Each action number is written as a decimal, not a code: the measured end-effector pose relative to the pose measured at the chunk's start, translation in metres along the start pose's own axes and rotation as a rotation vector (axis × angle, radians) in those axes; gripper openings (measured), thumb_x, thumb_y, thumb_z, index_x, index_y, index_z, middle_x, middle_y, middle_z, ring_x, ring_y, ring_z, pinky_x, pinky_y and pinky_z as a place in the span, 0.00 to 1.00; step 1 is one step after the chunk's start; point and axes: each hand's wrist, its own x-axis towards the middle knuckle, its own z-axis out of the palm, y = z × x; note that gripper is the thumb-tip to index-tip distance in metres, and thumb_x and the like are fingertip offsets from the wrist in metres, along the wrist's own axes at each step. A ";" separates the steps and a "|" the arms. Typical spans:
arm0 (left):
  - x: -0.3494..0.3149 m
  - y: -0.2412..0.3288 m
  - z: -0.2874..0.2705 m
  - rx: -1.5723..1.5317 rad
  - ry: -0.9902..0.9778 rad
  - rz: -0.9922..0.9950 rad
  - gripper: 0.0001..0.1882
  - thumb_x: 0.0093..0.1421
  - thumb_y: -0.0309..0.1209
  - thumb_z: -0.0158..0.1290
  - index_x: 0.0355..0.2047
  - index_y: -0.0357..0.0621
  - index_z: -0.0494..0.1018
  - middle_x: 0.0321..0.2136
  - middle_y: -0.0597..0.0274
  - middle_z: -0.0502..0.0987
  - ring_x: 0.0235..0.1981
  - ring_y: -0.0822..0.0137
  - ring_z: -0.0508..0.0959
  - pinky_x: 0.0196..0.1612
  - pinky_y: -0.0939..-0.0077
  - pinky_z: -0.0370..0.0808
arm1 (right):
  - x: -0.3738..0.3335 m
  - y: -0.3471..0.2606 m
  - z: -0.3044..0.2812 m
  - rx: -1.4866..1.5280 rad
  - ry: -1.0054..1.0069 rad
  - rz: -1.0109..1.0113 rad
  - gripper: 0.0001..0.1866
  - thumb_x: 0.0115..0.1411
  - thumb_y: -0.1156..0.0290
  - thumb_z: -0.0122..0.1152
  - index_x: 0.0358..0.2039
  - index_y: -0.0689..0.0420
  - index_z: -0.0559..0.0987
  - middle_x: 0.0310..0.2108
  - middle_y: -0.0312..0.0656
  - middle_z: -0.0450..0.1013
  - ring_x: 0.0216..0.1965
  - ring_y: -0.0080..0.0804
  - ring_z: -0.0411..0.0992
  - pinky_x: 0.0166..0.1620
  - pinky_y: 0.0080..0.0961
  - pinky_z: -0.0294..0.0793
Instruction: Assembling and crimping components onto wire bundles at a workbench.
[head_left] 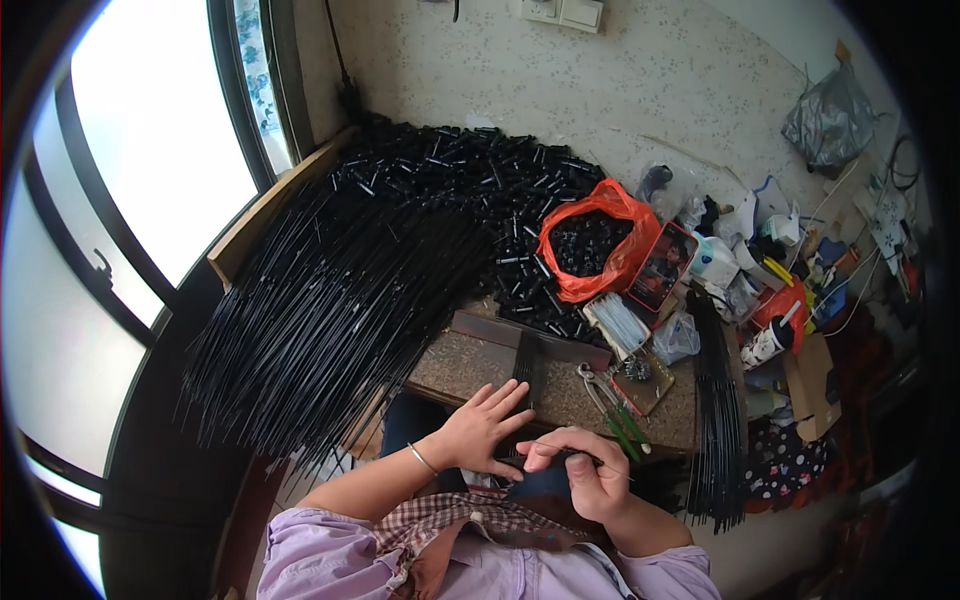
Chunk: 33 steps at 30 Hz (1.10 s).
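My left hand (482, 432) rests at the front edge of the worktable (455, 372), fingers spread and palm down. Its fingertips touch the near end of a small bundle of thin black rods (525, 355). This bundle lies across a dark metal strip (578, 350) on the tabletop. To the right, my right hand (592, 475) is closed, pinching a thin dark rod (548, 445) that slants across its fingers. Pliers with green handles (627, 430) lie just beyond my right hand, beside a small tray (655, 388).
A large spread of long black rods (320, 310) overhangs the table's left side. Behind it are heaped short black tubes (400, 170). An orange-red bag (620, 205), a phone (664, 264), a cup (768, 343) and another rod bundle (715, 440) stand or lie to the right.
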 end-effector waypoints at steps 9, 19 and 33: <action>0.025 0.034 -0.048 -0.598 -0.061 0.086 0.19 0.45 0.33 0.58 0.37 0.38 0.69 0.34 0.51 0.73 0.38 0.53 0.73 0.43 0.64 0.69 | -0.024 -0.097 -0.036 0.367 0.188 -0.589 0.12 0.63 0.62 0.42 0.31 0.59 0.63 0.19 0.37 0.60 0.19 0.26 0.60 0.33 0.30 0.72; 0.055 0.035 -0.047 -1.576 1.042 -0.361 0.14 0.61 0.39 0.46 0.25 0.43 0.64 0.17 0.71 0.60 0.21 0.73 0.62 0.29 0.77 0.64 | -0.030 0.103 0.029 0.690 -0.011 0.796 0.30 0.61 0.49 0.41 0.52 0.64 0.63 0.46 0.50 0.68 0.49 0.37 0.66 0.52 0.32 0.63; 0.040 0.067 -0.085 -1.095 0.328 0.117 0.26 0.54 0.43 0.53 0.42 0.29 0.69 0.34 0.49 0.75 0.40 0.59 0.75 0.46 0.70 0.68 | 0.038 0.029 -0.040 0.200 0.612 -0.178 0.14 0.64 0.62 0.40 0.37 0.60 0.67 0.21 0.39 0.68 0.21 0.25 0.67 0.31 0.28 0.73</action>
